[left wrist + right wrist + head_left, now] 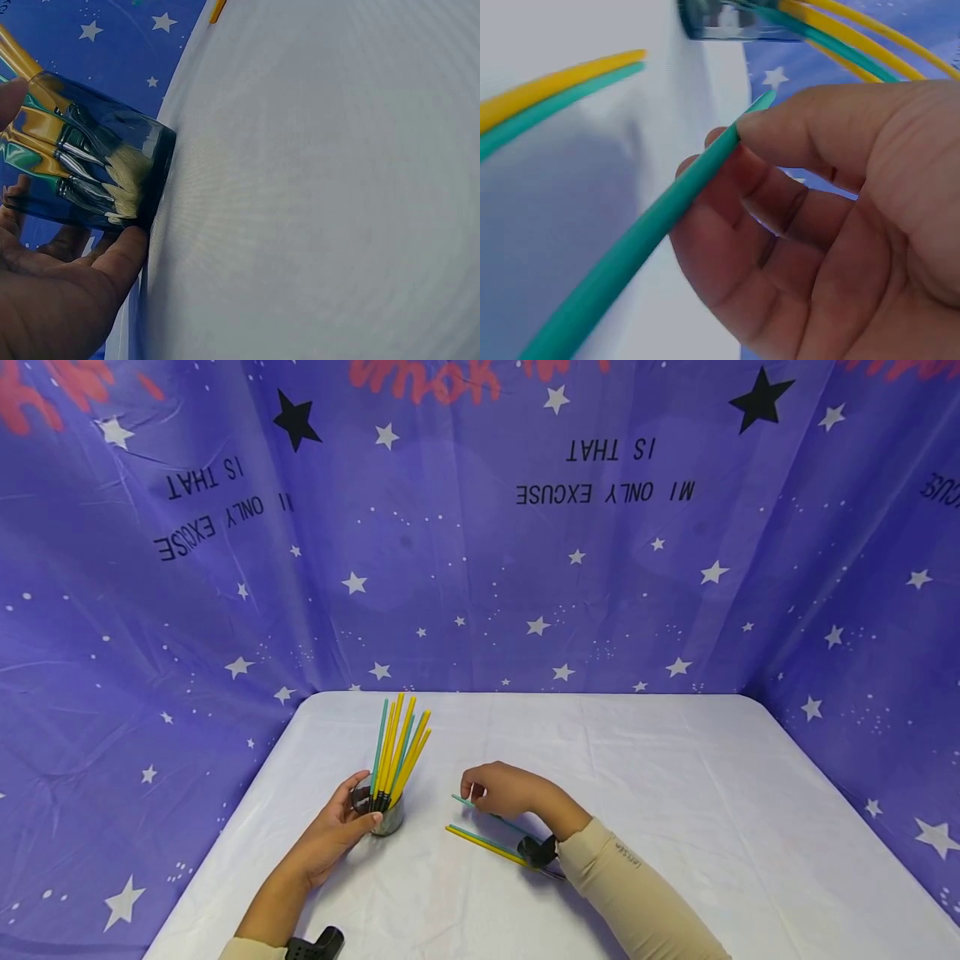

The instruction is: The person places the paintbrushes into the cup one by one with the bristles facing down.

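My left hand grips a clear glass cup standing on the table, thumb on the near side. Several paintbrushes with yellow and teal handles lean in it, handles up. In the left wrist view their pale bristles sit near the cup's bottom. To the right of the cup, my right hand pinches a teal paintbrush near its handle end, between thumb and fingers; its bristle end is out of sight. Beside that hand lie a yellow paintbrush and a teal paintbrush, side by side, partly hidden by the wrist camera.
A white cloth covers the table. Purple curtains with stars and lettering hang behind it and at both sides. Black cameras are strapped to both wrists.
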A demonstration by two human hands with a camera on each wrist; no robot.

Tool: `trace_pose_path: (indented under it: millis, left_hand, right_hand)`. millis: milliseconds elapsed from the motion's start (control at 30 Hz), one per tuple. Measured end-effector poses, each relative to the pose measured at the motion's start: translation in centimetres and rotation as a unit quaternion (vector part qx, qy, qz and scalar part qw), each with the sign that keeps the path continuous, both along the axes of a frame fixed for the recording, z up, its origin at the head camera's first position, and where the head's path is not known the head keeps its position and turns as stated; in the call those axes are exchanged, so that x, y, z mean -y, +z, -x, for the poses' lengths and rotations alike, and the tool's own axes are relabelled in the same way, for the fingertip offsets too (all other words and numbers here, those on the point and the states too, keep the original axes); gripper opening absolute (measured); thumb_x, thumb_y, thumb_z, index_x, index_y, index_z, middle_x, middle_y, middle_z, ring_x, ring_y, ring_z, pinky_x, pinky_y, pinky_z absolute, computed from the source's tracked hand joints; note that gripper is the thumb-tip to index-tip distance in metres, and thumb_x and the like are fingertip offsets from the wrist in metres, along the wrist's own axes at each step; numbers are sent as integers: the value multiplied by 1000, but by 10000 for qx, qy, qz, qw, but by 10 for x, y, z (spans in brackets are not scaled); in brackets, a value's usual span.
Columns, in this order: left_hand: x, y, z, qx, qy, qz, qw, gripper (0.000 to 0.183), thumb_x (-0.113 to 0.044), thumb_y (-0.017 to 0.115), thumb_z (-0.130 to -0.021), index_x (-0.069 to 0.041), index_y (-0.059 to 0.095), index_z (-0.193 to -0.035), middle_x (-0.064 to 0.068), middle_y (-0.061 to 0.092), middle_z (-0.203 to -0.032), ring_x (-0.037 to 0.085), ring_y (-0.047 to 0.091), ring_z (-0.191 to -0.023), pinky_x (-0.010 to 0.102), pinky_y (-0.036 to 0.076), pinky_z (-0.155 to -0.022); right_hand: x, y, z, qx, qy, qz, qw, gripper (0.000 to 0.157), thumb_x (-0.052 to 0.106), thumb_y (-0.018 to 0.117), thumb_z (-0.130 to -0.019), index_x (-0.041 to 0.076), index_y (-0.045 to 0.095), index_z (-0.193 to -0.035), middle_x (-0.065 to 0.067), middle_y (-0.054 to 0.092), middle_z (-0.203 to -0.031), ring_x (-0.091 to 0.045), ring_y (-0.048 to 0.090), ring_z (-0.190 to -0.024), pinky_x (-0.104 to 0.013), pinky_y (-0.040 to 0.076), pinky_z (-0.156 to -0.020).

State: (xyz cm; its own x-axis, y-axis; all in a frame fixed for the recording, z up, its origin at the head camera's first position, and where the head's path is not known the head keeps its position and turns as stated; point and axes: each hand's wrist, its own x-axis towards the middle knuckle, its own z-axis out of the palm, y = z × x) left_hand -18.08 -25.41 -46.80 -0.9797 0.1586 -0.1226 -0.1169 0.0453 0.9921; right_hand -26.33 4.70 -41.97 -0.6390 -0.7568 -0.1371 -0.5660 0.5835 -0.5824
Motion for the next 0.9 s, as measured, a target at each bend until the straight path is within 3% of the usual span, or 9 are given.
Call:
trace_pose_path:
  millis: [233,500,800,900]
  left_hand:
    - [1,0,0,-17,-23,-12,10000,83,-6,66,-93,-16,14,-157,22,31,-151,30,41,-129,24,45,-93]
    - [1,0,0,-4,-24,-22,10000,84,-8,67,-93,-17,14,-157,22,30,-152,30,40,-131,25,45,-93]
    - [1,0,-1,2,-21,-30,10000,83,-8,67,-93,-18,15,-156,22,30,-152,30,40,-130,25,45,-93]
    - [1,0,-1,4,-27,-25,10000,83,-8,67,-93,-18,15,-157,22,29,-152,30,40,-131,24,45,-93]
  right_hand:
    - [-3,15,3,-108,-37,620,9980,16,1,57,-95,11,64,-105,5,59,-86,-10,54,-71,-27,46,-65]
    - [-2,28,1,196,-411,1464,9882,21,1,55,-96,4,61,-116,-2,60,-92,-18,61,-71,-29,54,-62]
    - [6,36,-1,732,-579,2735,9573,19,5,54,-98,7,57,-117,-8,58,-100,-21,61,-87,-47,57,-73]
    - [9,35,0,734,-581,3029,9484,20,4,53,-98,7,56,-118,-9,57,-101,-22,60,-88,-48,56,-74]
